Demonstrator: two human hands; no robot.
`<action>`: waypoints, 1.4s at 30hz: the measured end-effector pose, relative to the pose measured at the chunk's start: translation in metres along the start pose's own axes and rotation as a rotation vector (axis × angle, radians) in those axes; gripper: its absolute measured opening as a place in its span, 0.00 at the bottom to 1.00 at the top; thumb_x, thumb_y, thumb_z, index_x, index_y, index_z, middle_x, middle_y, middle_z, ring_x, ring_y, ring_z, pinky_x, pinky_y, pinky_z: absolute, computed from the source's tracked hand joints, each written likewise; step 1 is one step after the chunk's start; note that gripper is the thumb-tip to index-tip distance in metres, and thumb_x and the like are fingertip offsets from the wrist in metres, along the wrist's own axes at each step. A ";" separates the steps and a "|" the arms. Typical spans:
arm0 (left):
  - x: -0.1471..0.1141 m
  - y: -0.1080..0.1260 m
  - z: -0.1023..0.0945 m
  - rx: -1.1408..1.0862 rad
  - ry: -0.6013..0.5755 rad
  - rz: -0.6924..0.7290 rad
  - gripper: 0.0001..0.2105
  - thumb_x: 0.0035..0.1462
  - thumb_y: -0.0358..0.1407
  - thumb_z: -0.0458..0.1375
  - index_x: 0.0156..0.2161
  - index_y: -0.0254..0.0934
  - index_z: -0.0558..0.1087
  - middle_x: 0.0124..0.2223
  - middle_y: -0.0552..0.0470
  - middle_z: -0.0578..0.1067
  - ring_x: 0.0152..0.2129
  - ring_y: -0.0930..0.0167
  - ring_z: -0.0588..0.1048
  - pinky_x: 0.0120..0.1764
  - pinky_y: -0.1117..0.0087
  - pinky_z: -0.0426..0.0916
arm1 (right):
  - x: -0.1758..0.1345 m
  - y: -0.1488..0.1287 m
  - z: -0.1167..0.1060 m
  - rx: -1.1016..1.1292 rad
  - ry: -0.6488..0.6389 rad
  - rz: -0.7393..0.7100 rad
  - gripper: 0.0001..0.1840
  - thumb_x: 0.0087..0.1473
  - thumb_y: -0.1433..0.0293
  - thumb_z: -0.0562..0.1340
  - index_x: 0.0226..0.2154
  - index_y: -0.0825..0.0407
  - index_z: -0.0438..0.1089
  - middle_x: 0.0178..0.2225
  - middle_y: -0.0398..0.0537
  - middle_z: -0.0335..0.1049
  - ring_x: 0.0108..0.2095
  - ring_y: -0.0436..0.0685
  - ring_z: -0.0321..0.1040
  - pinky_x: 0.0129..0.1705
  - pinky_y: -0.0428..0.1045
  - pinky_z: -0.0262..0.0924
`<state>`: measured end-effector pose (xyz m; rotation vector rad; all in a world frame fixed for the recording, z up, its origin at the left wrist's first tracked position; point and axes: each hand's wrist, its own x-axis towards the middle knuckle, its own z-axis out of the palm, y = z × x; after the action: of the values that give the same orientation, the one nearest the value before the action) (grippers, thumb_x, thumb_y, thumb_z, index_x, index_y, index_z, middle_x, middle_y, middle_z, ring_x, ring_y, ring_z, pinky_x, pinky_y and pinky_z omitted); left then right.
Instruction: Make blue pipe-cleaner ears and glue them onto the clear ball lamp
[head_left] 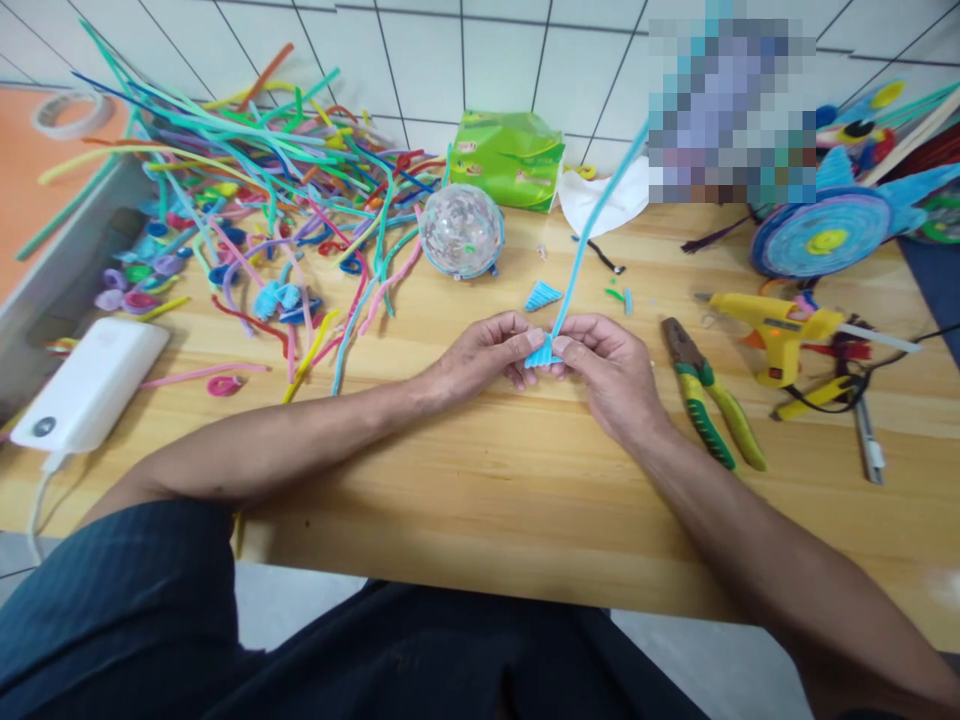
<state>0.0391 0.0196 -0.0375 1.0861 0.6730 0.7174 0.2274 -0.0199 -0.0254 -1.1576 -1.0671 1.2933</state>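
Between my two hands is a light blue pipe cleaner [592, 225], its lower end folded back and forth into a small ridged triangle. My left hand [495, 350] pinches the left side of the folded part between thumb and fingers. On the right side, my right hand [602, 362] pinches it as well, thumb on top. The long free end rises up and to the right from between the hands. A second blue folded triangle [543, 296] lies on the table just beyond my left fingertips. Fingers partly hide the folded part's edges.
Many coloured pipe cleaners [300, 170] are heaped at the left, near a white power bank [91, 385]. A clear ball [462, 230] stands before a green packet [506, 160]. To the right lie pliers [705, 390], a yellow glue gun [776, 325] and a blue fish-like figure [825, 235].
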 end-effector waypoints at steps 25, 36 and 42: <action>-0.002 0.003 -0.001 0.148 0.004 0.007 0.20 0.56 0.49 0.75 0.36 0.33 0.77 0.25 0.56 0.76 0.22 0.76 0.73 0.29 0.73 0.71 | -0.001 -0.003 -0.003 -0.100 -0.067 -0.046 0.12 0.50 0.63 0.74 0.37 0.46 0.77 0.34 0.40 0.76 0.36 0.54 0.71 0.42 0.53 0.70; -0.004 0.000 0.004 0.178 0.039 0.053 0.18 0.55 0.47 0.75 0.34 0.34 0.76 0.25 0.57 0.75 0.21 0.78 0.71 0.27 0.76 0.72 | -0.003 0.000 -0.005 -0.316 0.093 -0.190 0.10 0.57 0.60 0.73 0.33 0.44 0.74 0.30 0.41 0.75 0.31 0.55 0.72 0.36 0.53 0.70; -0.006 -0.001 0.003 0.218 0.049 0.036 0.22 0.54 0.51 0.75 0.35 0.34 0.76 0.25 0.57 0.74 0.21 0.78 0.72 0.27 0.76 0.71 | -0.010 -0.004 -0.001 -0.463 0.139 -0.311 0.04 0.60 0.64 0.71 0.35 0.45 0.78 0.31 0.42 0.79 0.33 0.56 0.75 0.39 0.54 0.71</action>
<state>0.0379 0.0134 -0.0368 1.2859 0.7889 0.7149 0.2287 -0.0299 -0.0210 -1.3329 -1.4214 0.7306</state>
